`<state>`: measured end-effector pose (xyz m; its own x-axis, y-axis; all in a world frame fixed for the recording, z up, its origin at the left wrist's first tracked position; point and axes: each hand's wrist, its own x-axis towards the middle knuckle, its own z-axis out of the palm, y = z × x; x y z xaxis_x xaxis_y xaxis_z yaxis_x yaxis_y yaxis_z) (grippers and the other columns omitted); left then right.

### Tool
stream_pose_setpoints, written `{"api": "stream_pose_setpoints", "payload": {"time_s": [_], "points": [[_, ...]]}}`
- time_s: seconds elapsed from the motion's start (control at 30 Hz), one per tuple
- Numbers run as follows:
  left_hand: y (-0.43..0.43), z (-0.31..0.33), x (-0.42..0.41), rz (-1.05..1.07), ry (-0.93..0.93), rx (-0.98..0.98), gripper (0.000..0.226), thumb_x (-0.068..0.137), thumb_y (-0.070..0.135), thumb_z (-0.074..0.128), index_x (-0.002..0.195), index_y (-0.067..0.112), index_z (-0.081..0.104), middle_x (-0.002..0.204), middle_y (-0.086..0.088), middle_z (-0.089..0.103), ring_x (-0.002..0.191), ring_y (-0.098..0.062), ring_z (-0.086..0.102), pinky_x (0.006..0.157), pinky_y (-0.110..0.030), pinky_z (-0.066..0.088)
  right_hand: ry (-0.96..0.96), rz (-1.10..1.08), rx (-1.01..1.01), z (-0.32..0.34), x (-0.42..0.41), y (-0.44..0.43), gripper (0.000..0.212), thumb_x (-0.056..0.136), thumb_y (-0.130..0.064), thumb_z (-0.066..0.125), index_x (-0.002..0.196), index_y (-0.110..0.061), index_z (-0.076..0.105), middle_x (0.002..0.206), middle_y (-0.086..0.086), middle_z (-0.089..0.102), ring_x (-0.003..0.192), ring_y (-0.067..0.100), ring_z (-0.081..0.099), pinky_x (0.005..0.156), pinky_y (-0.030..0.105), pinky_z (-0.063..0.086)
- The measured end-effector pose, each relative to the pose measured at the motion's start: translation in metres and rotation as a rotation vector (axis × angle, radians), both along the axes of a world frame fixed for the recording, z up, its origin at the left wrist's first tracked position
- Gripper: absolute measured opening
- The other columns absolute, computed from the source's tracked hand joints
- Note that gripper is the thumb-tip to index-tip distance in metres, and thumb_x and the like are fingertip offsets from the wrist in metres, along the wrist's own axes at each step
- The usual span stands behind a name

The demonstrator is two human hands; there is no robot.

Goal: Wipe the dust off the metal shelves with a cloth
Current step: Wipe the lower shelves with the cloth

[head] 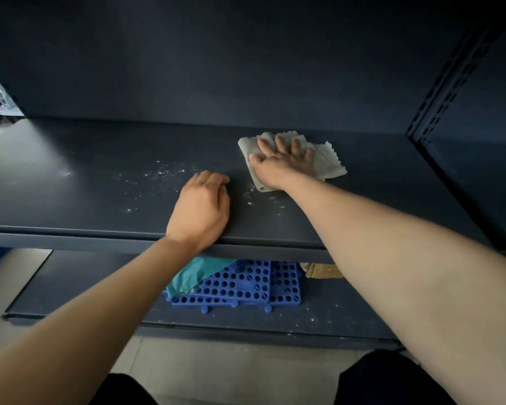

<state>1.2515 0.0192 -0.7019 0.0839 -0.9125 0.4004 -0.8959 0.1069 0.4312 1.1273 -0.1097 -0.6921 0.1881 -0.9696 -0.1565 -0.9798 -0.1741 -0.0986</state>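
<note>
A dark blue metal shelf (85,188) runs across the view at chest height. A pale grey cloth (329,160) lies on it right of centre. My right hand (281,163) presses flat on the cloth with straight, spread fingers. My left hand (200,209) rests on the shelf near its front edge, fingers loosely curled and holding nothing. White dust specks (158,173) are scattered on the shelf left of the cloth and between my two hands.
A lower shelf (79,287) holds blue perforated plastic mats (246,287), a teal sheet (196,273) and a brown cardboard piece (323,270); it also bears dust specks. A slotted upright post (447,83) stands at the right. The shelf's back wall is close behind the cloth.
</note>
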Motion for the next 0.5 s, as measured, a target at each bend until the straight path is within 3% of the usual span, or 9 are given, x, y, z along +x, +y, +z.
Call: {"api": "stream_pose_setpoints", "payload": {"time_s": [0.2,0.5], "points": [[-0.003,-0.001,0.0,0.011,0.008,-0.026,0.033,0.086,0.011,0.037,0.109,0.001,0.059,0.102,-0.019,0.06,0.099,-0.035,0.054,0.101,-0.046,0.037,-0.012,0.024,0.023,0.001,0.018,0.001,0.055,0.097,-0.052,0.009,0.15,-0.044,-0.001,0.161,-0.007,-0.011,0.147,0.028,-0.014,0.114,0.056,-0.008],[0.003,-0.001,-0.004,0.057,-0.048,-0.017,0.028,0.087,0.004,0.042,0.109,-0.001,0.059,0.105,-0.021,0.061,0.102,-0.039,0.052,0.104,-0.044,0.032,-0.025,0.083,0.034,0.001,-0.01,0.04,0.054,0.098,-0.055,0.009,0.15,-0.046,0.0,0.16,-0.011,-0.011,0.147,0.023,-0.014,0.116,0.052,-0.008]]}}
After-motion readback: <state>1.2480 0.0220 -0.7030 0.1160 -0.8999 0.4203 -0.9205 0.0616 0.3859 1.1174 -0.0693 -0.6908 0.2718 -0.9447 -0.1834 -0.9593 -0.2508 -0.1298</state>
